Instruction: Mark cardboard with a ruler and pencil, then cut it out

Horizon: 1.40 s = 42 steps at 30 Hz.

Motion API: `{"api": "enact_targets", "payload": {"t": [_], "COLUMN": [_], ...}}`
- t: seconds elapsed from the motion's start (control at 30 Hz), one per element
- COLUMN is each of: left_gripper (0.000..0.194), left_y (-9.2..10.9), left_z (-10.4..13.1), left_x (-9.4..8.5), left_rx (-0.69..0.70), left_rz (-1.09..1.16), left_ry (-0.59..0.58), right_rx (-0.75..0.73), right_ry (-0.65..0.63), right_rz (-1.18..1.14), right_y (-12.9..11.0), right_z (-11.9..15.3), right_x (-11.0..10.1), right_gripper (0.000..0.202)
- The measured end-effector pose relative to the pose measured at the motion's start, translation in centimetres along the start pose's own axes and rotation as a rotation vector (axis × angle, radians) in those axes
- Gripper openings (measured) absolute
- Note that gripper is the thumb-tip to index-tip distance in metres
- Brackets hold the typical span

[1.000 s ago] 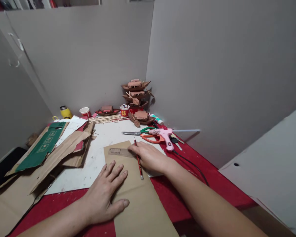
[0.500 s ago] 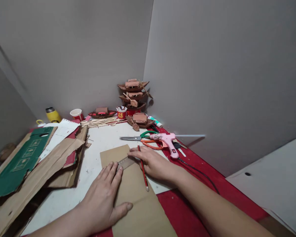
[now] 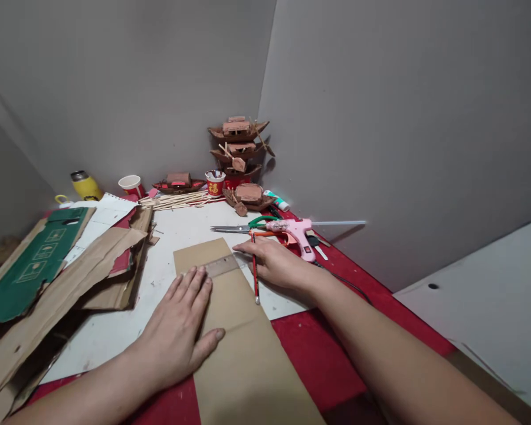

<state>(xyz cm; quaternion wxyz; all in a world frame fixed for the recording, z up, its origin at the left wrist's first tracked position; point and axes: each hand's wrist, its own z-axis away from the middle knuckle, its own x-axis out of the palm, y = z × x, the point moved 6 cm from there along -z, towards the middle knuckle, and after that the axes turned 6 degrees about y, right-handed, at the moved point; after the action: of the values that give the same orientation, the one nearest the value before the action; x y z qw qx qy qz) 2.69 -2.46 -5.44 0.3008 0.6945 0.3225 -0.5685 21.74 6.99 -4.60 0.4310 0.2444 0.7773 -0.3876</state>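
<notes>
The left hand (image 3: 177, 324) lies flat and open on the brown cardboard strip (image 3: 243, 354), thumb spread, gripping nothing, fingertips at one end of the clear ruler (image 3: 222, 266). The right hand (image 3: 277, 262) is half curled with a red-and-black pencil (image 3: 255, 271) in its fingers, by the ruler's other end; whether it also pinches the ruler I cannot tell. The strip crosses white board (image 3: 115, 330) and red tabletop (image 3: 179, 404), near scissors (image 3: 230, 228) and a pink glue gun (image 3: 298, 233)
</notes>
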Motion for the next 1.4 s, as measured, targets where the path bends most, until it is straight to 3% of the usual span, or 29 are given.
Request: {"api": "enact_targets", "payload": {"t": [0.23,0.53,0.8,1.03,1.2,1.4], "left_gripper": [0.069,0.067,0.064,0.069,0.073,0.073], "left_y": [3.3,2.9,2.6,0.0,-2.4,-2.6], "left_z": [1.6,1.4,1.3,0.8,-0.1,-0.4], "left_x": [0.1,-0.3,-0.2,-0.6,0.3,0.3], "left_rx": [0.041,0.064,0.092,-0.004,-0.097,-0.073], "left_rz": [0.079,0.06,0.098,0.086,0.112,0.051], "left_ry": [-0.059,-0.091,-0.109,0.046,-0.024,-0.026], "right_rx": [0.035,0.049,0.01,-0.014,-0.02,-0.025], "right_ry": [0.051,0.08,0.011,0.036,0.015,0.061], "right_rz": [-0.143,-0.266,-0.247,-0.175,-0.172,-0.138], "right_y": [0.5,0.3,0.8,0.5,0.5,0.1], "right_z": [-0.2,-0.3,0.1,0.0,-0.1,-0.1], "right_x": [-0.8,-1.3,0.2,-0.1,-0.1,-1.0], "right_gripper": [0.047,0.043,0.051,0.053,0.054,0.049]}}
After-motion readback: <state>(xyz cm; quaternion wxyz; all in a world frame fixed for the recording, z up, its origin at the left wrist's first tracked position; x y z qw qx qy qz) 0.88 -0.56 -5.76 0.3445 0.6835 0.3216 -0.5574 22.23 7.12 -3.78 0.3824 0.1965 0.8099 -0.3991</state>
